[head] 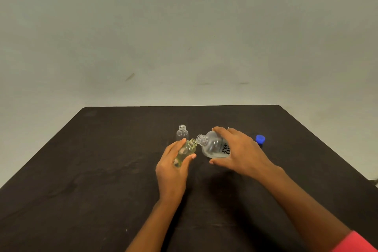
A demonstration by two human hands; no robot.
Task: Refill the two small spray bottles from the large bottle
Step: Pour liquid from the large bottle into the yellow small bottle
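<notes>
Your sleeve (pixel 356 242): pink, at the bottom right corner.
Your left hand (pixel 173 166): wrapped around a small bottle (pixel 187 150), tipped, with yellowish liquid inside.
Your right hand (pixel 238 152): wrapped around the big bottle (pixel 212 146), tipped sideways, its mouth right at the small bottle's mouth.
Other small bottle (pixel 182 133): upright and open, just behind.
Blue cap (pixel 260 139): on the table (pixel 102 159), to the right.

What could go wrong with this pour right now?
1. The big bottle's neck only just meets the small bottle's narrow mouth, and both are tilted in mid-air, so liquid may spill onto the table.
2. The empty bottle stands close behind; the left hand could knock it over.
</notes>
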